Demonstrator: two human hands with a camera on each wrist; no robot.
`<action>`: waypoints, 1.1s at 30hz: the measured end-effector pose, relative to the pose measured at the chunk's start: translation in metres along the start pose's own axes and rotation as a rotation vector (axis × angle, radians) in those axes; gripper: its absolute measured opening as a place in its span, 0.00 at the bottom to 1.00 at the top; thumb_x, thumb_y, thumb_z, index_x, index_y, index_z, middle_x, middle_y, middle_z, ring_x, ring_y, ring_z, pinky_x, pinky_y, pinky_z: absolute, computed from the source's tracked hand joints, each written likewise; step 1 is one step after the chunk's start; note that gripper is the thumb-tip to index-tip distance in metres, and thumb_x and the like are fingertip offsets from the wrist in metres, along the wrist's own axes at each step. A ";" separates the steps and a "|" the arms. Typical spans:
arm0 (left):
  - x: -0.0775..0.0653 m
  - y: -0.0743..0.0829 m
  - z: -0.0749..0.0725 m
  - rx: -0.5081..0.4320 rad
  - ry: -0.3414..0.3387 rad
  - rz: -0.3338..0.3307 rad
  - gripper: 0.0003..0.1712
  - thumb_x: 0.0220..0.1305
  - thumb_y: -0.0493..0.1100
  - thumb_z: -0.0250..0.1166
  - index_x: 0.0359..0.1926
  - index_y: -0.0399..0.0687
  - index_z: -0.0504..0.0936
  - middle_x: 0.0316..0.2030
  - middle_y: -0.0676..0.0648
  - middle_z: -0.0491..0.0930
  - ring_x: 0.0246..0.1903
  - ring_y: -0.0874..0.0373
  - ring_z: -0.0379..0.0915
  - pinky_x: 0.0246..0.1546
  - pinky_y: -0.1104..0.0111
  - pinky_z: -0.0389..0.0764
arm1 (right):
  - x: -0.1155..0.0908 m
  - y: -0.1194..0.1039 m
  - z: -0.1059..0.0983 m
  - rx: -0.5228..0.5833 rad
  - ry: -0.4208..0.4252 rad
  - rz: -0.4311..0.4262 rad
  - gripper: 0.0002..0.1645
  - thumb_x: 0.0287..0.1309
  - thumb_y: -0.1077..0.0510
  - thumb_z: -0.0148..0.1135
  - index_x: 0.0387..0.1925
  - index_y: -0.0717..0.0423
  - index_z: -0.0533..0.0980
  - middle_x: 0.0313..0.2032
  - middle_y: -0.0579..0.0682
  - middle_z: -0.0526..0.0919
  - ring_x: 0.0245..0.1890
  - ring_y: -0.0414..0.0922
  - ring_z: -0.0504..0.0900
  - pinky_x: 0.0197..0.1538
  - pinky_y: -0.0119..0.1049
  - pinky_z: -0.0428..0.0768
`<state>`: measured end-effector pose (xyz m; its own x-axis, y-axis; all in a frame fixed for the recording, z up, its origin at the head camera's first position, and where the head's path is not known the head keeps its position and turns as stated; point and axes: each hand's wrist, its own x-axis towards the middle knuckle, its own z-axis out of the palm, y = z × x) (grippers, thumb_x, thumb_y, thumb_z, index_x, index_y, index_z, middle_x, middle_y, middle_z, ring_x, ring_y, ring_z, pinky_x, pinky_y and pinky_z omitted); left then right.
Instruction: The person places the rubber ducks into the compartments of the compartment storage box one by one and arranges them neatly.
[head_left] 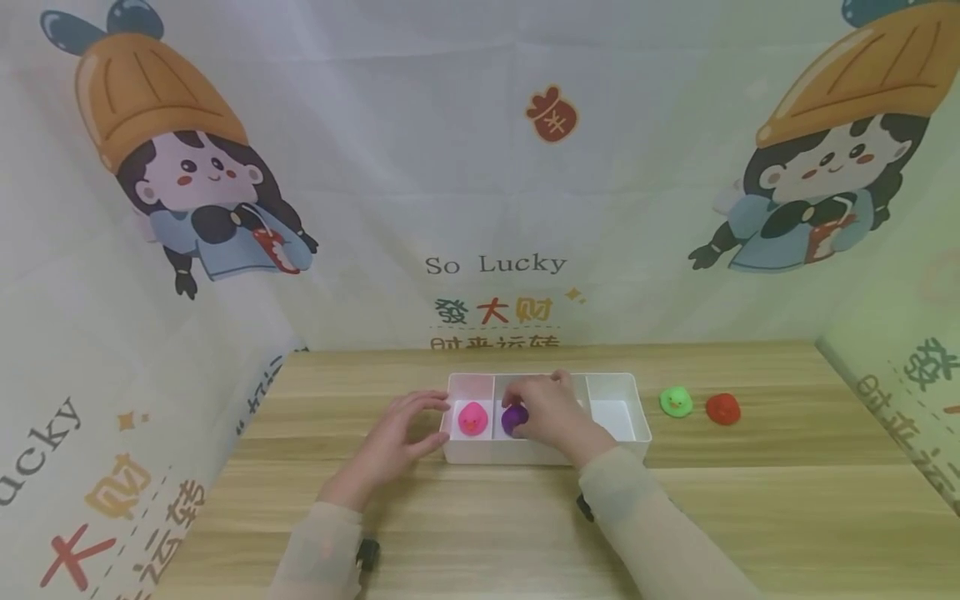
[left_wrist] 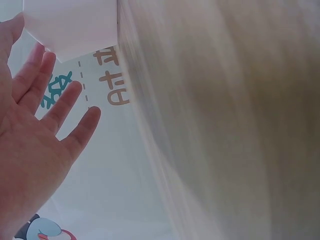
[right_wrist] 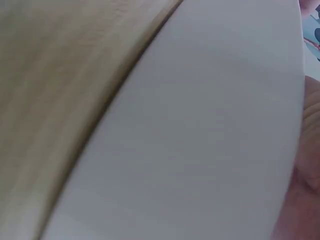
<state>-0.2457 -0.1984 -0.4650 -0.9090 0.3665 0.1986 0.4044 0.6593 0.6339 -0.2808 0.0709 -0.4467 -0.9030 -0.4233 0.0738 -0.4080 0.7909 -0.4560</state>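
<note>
A white divided box (head_left: pixel 480 452) stands on the wooden table. A pink rubber duck (head_left: pixel 472 419) sits in its left compartment. In the middle compartment, my right hand (head_left: pixel 551 410) pinches a purple toy duck (head_left: pixel 513 421), partly covered by the fingers. The right wrist view shows mostly the box's front wall (right_wrist: pixel 190 125), with part of the right hand (right_wrist: pixel 306 165) behind it. At the box's left end my left hand (head_left: pixel 405 433) has its fingers spread, fingertips at the wall. The left wrist view shows that hand (left_wrist: pixel 40 130) by the box corner (left_wrist: pixel 75 30).
To the right of the box, a green rubber duck (head_left: pixel 677 402) and a red rubber duck (head_left: pixel 723 408) lie on the table (head_left: pixel 480 533). A printed cloth (head_left: pixel 480 200) hangs behind the table and along both sides.
</note>
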 end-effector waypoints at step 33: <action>0.000 -0.003 0.004 0.007 0.015 0.015 0.24 0.65 0.44 0.73 0.61 0.48 0.81 0.70 0.48 0.75 0.73 0.43 0.64 0.76 0.41 0.62 | -0.052 0.025 -0.006 -0.003 0.436 -0.068 0.14 0.55 0.57 0.78 0.43 0.48 0.84 0.48 0.46 0.88 0.56 0.50 0.84 0.67 0.57 0.71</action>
<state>-0.2470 -0.1979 -0.4696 -0.9042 0.3664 0.2197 0.4187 0.6581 0.6257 -0.2443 0.1153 -0.4566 -0.8462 -0.2490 0.4711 -0.4685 0.7690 -0.4350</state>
